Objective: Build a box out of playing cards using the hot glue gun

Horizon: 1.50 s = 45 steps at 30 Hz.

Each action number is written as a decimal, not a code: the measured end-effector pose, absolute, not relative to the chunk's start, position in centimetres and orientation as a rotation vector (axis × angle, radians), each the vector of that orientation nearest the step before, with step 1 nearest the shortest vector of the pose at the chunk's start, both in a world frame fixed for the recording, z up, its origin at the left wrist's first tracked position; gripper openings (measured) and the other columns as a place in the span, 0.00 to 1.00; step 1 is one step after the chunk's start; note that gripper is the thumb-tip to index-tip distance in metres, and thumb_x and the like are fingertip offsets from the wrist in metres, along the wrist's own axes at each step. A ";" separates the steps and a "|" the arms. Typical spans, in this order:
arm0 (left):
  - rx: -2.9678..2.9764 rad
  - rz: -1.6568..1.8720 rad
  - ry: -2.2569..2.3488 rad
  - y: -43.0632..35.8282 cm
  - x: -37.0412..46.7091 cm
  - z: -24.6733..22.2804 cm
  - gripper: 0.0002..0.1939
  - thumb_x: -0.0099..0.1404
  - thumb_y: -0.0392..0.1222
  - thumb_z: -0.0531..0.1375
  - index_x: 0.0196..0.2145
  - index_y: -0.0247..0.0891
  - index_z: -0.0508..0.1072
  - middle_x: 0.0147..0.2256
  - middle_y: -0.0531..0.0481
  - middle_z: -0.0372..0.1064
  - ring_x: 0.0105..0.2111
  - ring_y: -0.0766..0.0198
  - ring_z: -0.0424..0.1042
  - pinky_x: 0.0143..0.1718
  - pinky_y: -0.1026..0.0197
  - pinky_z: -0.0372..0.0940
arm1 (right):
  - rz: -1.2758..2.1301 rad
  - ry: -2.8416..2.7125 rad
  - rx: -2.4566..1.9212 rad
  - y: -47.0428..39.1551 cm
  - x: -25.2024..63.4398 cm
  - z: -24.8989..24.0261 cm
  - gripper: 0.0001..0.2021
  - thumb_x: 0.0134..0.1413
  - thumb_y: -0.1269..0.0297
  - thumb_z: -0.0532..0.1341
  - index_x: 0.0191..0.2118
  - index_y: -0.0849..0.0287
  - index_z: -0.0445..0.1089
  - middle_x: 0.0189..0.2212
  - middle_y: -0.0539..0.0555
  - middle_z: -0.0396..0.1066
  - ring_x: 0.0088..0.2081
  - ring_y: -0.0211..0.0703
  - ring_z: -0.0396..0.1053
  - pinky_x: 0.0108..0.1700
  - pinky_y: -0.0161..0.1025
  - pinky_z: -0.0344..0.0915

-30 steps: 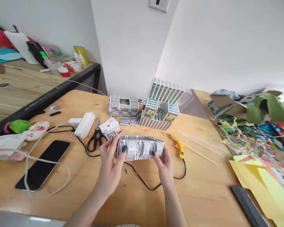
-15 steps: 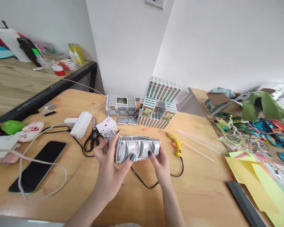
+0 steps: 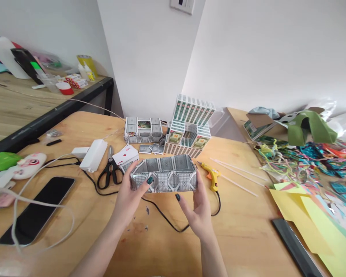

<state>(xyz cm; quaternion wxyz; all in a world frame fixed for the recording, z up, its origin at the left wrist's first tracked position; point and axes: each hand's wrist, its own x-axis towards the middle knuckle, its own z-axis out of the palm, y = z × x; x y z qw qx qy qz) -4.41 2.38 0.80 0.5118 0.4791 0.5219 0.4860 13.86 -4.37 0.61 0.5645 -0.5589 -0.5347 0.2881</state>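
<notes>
Between my hands, above the table, is a long open-topped box made of grey-patterned playing cards [image 3: 165, 182]. My left hand [image 3: 129, 196] grips its left end, thumb on the front wall. My right hand [image 3: 200, 209] holds the right end with its fingers, while that thumb is lifted off the front. Behind the box lie a fan of white playing cards [image 3: 125, 154] and a few grey card pieces [image 3: 151, 148]. A similar card-built box [image 3: 143, 130] sits farther back. Beside it stands a stacked structure of card packs [image 3: 187, 130].
A yellow glue gun [image 3: 213, 177] with a black cable lies to the right, near clear glue sticks [image 3: 242, 181]. Black-handled scissors [image 3: 109, 173], a white power adapter [image 3: 93, 156] and a phone [image 3: 39, 209] are on the left. Yellow paper [image 3: 302, 219] and craft material fill the right side.
The card box has been tipped so its open top and inner back wall show. My right thumb has come off its front wall. The view has shifted slightly.
</notes>
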 end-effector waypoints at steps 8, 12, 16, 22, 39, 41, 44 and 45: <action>0.543 1.122 1.124 4.8 -3.2 1.2 0.17 0.57 0.49 0.61 0.42 0.40 0.71 0.41 0.49 0.75 0.39 0.60 0.75 0.28 0.65 0.66 | 0.564 -1.412 -1.158 -6.5 12.8 4.1 0.33 0.57 0.65 0.56 0.67 0.47 0.45 0.67 0.52 0.44 0.68 0.59 0.39 0.65 0.66 0.43; 0.392 1.083 1.077 5.5 -2.8 1.5 0.10 0.53 0.45 0.63 0.33 0.39 0.72 0.28 0.56 0.73 0.27 0.67 0.72 0.23 0.68 0.63 | 0.455 -1.348 -1.234 -5.1 14.1 4.0 0.42 0.54 0.54 0.60 0.68 0.46 0.35 0.69 0.52 0.35 0.68 0.59 0.35 0.65 0.67 0.41; 0.451 1.079 1.093 5.7 -2.6 0.9 0.14 0.51 0.45 0.64 0.36 0.40 0.73 0.26 0.59 0.71 0.23 0.69 0.69 0.19 0.69 0.58 | 0.496 -1.402 -1.276 -3.2 16.7 3.0 0.52 0.46 0.50 0.67 0.68 0.45 0.31 0.69 0.53 0.33 0.69 0.57 0.33 0.66 0.63 0.39; 0.557 1.059 1.086 6.7 -3.3 -0.3 0.20 0.47 0.46 0.66 0.40 0.38 0.75 0.34 0.53 0.75 0.29 0.67 0.71 0.22 0.69 0.59 | 0.500 -1.673 -1.393 -2.7 18.6 2.6 0.44 0.45 0.66 0.68 0.65 0.45 0.48 0.66 0.53 0.50 0.67 0.55 0.44 0.65 0.59 0.47; 1.362 1.412 1.120 6.0 -4.6 -1.3 0.18 0.54 0.43 0.65 0.43 0.39 0.71 0.51 0.42 0.64 0.51 0.53 0.68 0.44 0.53 0.73 | 0.309 -1.513 -1.204 -2.9 17.8 -1.6 0.21 0.43 0.73 0.66 0.42 0.54 0.58 0.45 0.58 0.61 0.54 0.55 0.60 0.49 0.56 0.65; 1.450 1.447 1.192 5.9 -4.4 -1.3 0.16 0.56 0.42 0.64 0.42 0.39 0.72 0.49 0.42 0.65 0.51 0.53 0.68 0.43 0.53 0.74 | 0.291 -1.518 -1.197 -3.1 17.7 -1.7 0.20 0.43 0.73 0.65 0.41 0.54 0.58 0.45 0.58 0.62 0.54 0.55 0.60 0.49 0.57 0.64; 1.520 1.495 1.274 5.9 -4.2 -1.1 0.11 0.56 0.41 0.63 0.38 0.37 0.74 0.46 0.43 0.66 0.49 0.54 0.69 0.42 0.52 0.74 | 0.255 -1.550 -1.202 -3.2 17.7 -1.6 0.20 0.42 0.74 0.65 0.40 0.54 0.58 0.45 0.57 0.63 0.55 0.56 0.60 0.50 0.59 0.62; 1.527 1.506 1.288 5.9 -4.1 -1.0 0.10 0.55 0.41 0.63 0.37 0.37 0.74 0.45 0.43 0.67 0.48 0.54 0.69 0.42 0.53 0.75 | 0.248 -1.560 -1.205 -3.3 17.7 -1.5 0.20 0.42 0.75 0.65 0.40 0.54 0.58 0.45 0.57 0.63 0.55 0.56 0.60 0.51 0.60 0.62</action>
